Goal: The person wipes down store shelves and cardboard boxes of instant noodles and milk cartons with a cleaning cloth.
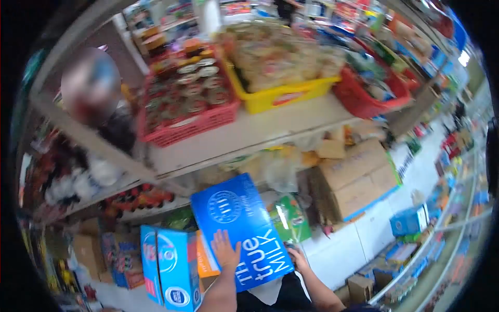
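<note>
A large blue milk carton box with white "TH true MILK" lettering stands tilted in front of me, below the shelf. My left hand lies flat on its broad printed face with the fingers spread. At the box's lower right edge is my right hand, its fingers bent against the side; part of its grip is hidden. Close to my left forearm stands a lighter blue carton, with an orange box between it and the milk box. Behind the milk box's right side is a green package.
Above, a shelf carries a red basket of jars or cans, a yellow basket of packets and a red basket. A brown cardboard box sits right, on the tiled floor. Another person is at the left.
</note>
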`<state>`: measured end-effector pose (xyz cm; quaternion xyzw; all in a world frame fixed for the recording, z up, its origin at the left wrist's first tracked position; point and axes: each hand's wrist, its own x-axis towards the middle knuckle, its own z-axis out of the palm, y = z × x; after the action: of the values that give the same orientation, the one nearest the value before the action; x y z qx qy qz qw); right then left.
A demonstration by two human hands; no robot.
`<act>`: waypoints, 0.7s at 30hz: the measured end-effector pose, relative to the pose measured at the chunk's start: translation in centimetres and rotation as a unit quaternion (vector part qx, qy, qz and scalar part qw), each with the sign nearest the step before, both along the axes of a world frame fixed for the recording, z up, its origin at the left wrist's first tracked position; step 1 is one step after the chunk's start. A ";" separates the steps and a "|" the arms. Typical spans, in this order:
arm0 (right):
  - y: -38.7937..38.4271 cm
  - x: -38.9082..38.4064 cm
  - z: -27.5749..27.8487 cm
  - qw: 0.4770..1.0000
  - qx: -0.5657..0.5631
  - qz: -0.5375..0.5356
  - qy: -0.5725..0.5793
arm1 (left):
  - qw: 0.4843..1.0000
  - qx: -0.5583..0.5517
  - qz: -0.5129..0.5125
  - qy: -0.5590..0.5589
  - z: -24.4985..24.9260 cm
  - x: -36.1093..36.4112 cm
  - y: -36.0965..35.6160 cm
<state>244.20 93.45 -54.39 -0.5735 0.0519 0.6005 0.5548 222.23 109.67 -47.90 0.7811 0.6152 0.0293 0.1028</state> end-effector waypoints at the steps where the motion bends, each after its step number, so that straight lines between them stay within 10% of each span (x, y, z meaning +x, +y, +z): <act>1: 0.6 0.2 -0.1 1.000 0.023 0.003 0.006 | 1.000 0.000 -0.003 -0.002 0.0 -0.2 0.1; 13: 22.5 2.6 -4.6 0.969 0.144 -0.039 -0.195 | 0.999 0.023 -0.016 -0.028 1.0 0.1 0.3; 15: 22.9 3.8 -2.6 0.970 0.199 -0.077 0.118 | 0.999 0.036 -0.019 -0.031 1.0 0.2 0.5; 21: 15.7 2.1 3.8 0.987 0.133 0.025 -0.088 | 1.000 0.001 -0.002 -0.006 0.5 0.3 0.5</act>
<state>246.29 109.15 -50.62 -0.5463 -0.0918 0.5633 0.6131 222.53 110.14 -47.40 0.7822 0.6129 0.0345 0.1059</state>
